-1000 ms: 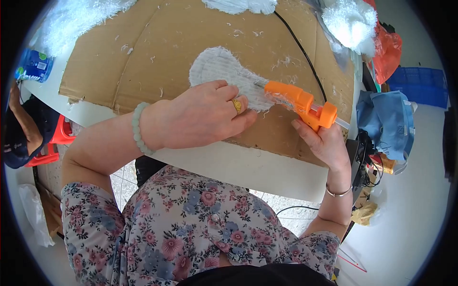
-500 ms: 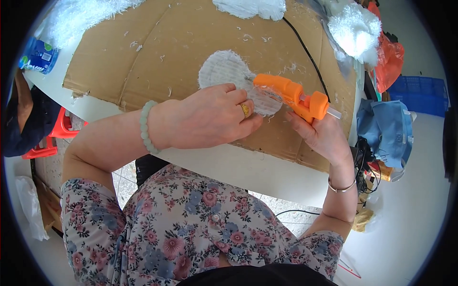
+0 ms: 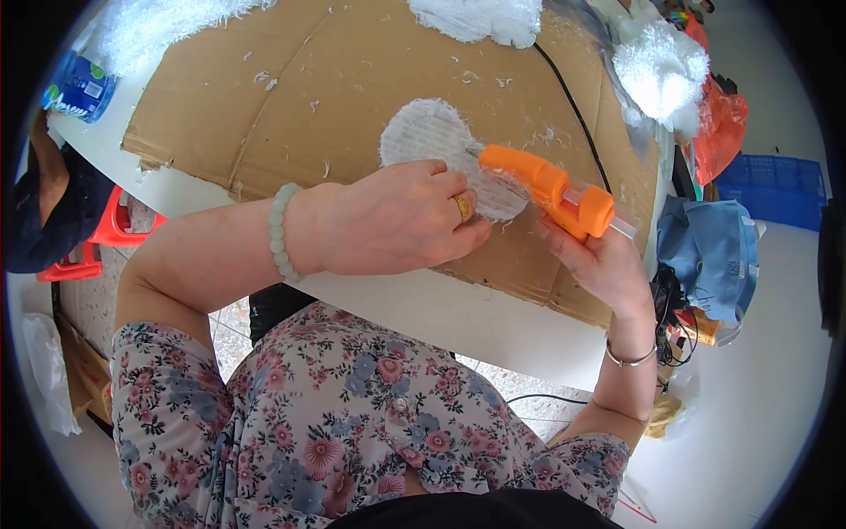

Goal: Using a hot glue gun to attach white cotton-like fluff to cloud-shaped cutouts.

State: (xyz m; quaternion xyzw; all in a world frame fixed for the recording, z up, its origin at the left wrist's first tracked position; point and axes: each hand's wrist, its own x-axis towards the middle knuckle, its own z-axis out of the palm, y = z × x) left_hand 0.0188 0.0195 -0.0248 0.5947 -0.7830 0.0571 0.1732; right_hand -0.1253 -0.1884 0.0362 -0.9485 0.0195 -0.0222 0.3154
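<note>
A white fuzzy-edged fabric piece (image 3: 426, 135), rounded at both ends and narrow in the middle, lies on a cardboard sheet (image 3: 344, 97). My left hand (image 3: 392, 216) curls over its near edge, fingers closed on it; the fingertips are partly hidden. My right hand (image 3: 608, 269) grips an orange glue gun (image 3: 546, 187) by its handle. The gun's metal nozzle points left, close above the fabric's narrow middle; whether it touches cannot be made out. A clear glue stick (image 3: 623, 227) sticks out of the gun's back end.
White fluffy material (image 3: 163, 31) lies at the far left, with more white fabric (image 3: 480, 19) at the back. A black cord (image 3: 573, 101) crosses the cardboard. At the left stands a blue container (image 3: 81, 86). A blue cloth bag (image 3: 709, 256) and blue crate (image 3: 771, 189) are at the right.
The glue gun's nozzle has lifted slightly off the fabric's middle and shifted a little right. My left hand stays on the fabric. The whole view has shifted slightly.
</note>
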